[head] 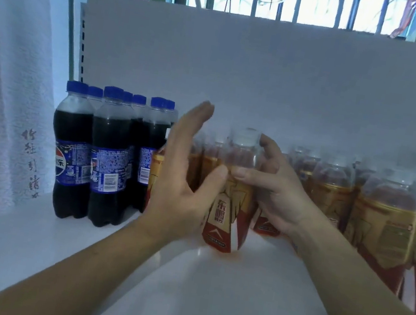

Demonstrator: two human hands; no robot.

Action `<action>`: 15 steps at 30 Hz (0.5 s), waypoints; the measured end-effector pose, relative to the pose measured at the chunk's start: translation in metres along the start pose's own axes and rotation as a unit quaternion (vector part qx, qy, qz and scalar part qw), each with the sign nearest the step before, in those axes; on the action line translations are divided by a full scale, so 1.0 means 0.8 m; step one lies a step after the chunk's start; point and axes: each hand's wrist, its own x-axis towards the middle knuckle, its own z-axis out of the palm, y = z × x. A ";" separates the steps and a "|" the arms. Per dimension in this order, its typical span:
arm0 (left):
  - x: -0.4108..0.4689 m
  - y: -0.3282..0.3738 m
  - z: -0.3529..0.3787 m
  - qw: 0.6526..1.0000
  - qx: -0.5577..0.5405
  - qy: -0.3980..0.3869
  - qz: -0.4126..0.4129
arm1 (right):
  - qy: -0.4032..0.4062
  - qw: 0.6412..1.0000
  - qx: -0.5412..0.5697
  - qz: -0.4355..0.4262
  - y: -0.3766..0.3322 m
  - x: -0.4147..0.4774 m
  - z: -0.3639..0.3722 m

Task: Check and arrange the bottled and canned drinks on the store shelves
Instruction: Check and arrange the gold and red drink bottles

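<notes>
The person is holding one red-and-gold bottle (228, 213) at the front of the white shelf (209, 291), slightly nearer than the row of matching bottles (385, 222) that is running behind it and off to the right. Its long axis is standing vertical, clear cap up and label facing near. Whether its base is resting on the shelf or hanging just above it cannot be told.

The right hand (277, 191) is gripping it from the right, thumb lying across the front at the shoulder and fingers curling round behind the neck. The left hand (179, 180) is standing edge-on at the bottle's left, fingers straight and together, pointing far and upward. Only its thumb tip is touching the bottle, right beside the right thumb. That hand is sitting between the bottle and the cola bottles (107, 159) grouped at the left.

So the bottle is lying between the two hands, with the right one doing the carrying and the left one acting as a guide. The row it belongs to is lying straight beyond it, so the next move is probably a short push away from the person. The hands are hiding any gap there.
</notes>
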 end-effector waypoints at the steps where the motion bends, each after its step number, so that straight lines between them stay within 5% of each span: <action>1: 0.005 -0.004 -0.010 0.999 0.031 0.013 0.030 | 0.013 0.999 -0.024 0.016 0.004 0.000 0.006; 6: 0.003 -0.046 -0.061 0.985 0.142 -0.033 -0.091 | 0.052 0.963 -0.229 0.134 -0.017 -0.010 0.017; 9: -0.006 -0.056 -0.073 0.970 0.090 -0.050 -0.220 | 0.033 0.909 -0.357 0.214 -0.023 -0.026 0.020; 15: -0.012 -0.063 -0.074 0.951 -0.011 -0.063 -0.304 | 0.086 0.897 -0.366 0.233 -0.015 -0.032 0.047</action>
